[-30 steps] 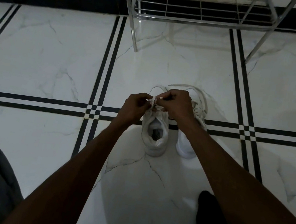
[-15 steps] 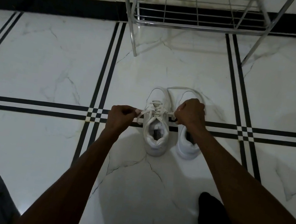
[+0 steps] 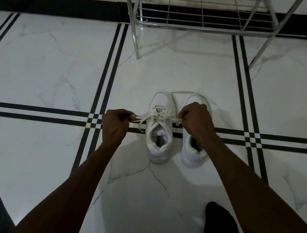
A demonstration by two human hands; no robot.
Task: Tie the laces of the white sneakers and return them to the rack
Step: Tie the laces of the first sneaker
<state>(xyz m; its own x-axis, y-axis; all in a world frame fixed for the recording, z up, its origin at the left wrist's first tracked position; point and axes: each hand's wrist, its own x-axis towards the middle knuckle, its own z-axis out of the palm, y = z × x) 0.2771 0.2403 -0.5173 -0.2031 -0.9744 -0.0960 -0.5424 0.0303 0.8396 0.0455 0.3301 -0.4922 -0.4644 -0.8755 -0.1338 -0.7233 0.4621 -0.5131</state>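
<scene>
Two white sneakers stand side by side on the marble floor [image 3: 56, 66], toes toward the rack. The left sneaker [image 3: 159, 129] has its laces [image 3: 146, 118] drawn out to either side. The left hand [image 3: 115, 124] sits just left of that shoe, fingers [image 3: 128, 115] curled tight, pinching a lace end that runs taut to the eyelets. The right hand [image 3: 195, 120] hovers over the front of the right sneaker [image 3: 193, 152], fingers closed on the other lace end near the gap between the shoes, hiding that shoe's own lacing. A loose lace loop [image 3: 190, 93] lies past the toes. The wire rack [image 3: 201, 14] stands well beyond, against the dark skirting. A dark sock [image 3: 219, 232] shows near the right forearm.
</scene>
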